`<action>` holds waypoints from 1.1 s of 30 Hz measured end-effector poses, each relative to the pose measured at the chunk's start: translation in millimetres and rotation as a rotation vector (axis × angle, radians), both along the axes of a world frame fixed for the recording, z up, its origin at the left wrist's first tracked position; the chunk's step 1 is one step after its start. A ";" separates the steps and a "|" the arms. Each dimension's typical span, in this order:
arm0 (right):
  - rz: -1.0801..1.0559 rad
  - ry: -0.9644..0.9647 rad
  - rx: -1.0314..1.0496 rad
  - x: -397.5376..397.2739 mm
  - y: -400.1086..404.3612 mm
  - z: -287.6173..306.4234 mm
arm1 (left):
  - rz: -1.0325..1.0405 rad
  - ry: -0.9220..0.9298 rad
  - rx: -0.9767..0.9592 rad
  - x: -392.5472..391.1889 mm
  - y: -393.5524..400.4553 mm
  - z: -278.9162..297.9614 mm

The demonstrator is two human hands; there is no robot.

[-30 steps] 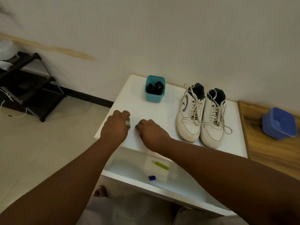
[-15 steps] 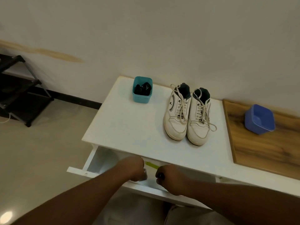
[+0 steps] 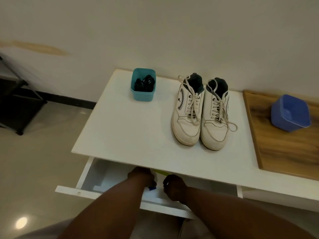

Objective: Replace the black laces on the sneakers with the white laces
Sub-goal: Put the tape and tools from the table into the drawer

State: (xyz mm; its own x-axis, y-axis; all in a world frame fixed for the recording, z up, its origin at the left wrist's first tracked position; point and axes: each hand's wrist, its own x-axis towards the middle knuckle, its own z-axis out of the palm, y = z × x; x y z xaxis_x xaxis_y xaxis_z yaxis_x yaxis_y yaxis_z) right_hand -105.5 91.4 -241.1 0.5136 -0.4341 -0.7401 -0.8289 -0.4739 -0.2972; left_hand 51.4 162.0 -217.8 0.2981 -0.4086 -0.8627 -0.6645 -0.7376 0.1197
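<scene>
- Both hands reach into the open drawer (image 3: pixel 82 178) under the white table (image 3: pixel 129 131); left hand (image 3: pixel 140 176) and right hand (image 3: pixel 174 186) have curled fingers, but whether they hold anything cannot be told.
- A small blue thing (image 3: pixel 152 188) lies by the left hand, a yellow-green thing (image 3: pixel 161 172) between the hands.
- The sneakers (image 3: pixel 202 114), laced white, stand side by side on the table.
- Black laces (image 3: pixel 144 83) lie in the teal tub (image 3: pixel 142 95), left of the sneakers.
- A blue bowl (image 3: pixel 290 114) sits on the wooden top (image 3: pixel 284 152).
</scene>
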 end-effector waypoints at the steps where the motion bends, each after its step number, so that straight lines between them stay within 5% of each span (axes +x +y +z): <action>1: -0.013 -0.017 0.001 3.0 -2.7 -2.8 | 0.001 -0.002 0.002 1.6 -1.8 -7.2; 6: -0.068 -0.006 0.050 -3.5 -10.4 7.5 | -0.011 0.038 -0.010 -1.4 -4.7 -4.3; 11: 0.098 0.045 0.031 -23.2 -9.6 55.2 | 0.034 -0.048 -0.120 -0.6 8.4 21.6; 16: 0.268 -0.013 -0.025 -33.3 6.3 134.3 | -0.238 -0.195 -0.116 -13.6 34.3 77.7; 20: 0.526 -0.189 -0.246 -42.3 27.6 181.6 | -0.289 -0.171 -0.286 -34.2 60.8 132.9; 23: 0.792 -0.295 -0.588 -48.8 43.9 182.9 | -0.392 -0.357 -0.557 -49.2 78.8 157.7; 26: 0.710 -0.271 -0.650 -50.2 49.9 181.7 | -0.505 -0.479 -0.687 -63.1 82.0 162.1; 33: 0.624 -0.145 -0.613 -52.2 40.0 182.3 | -0.754 -0.531 -0.562 -49.7 57.6 155.2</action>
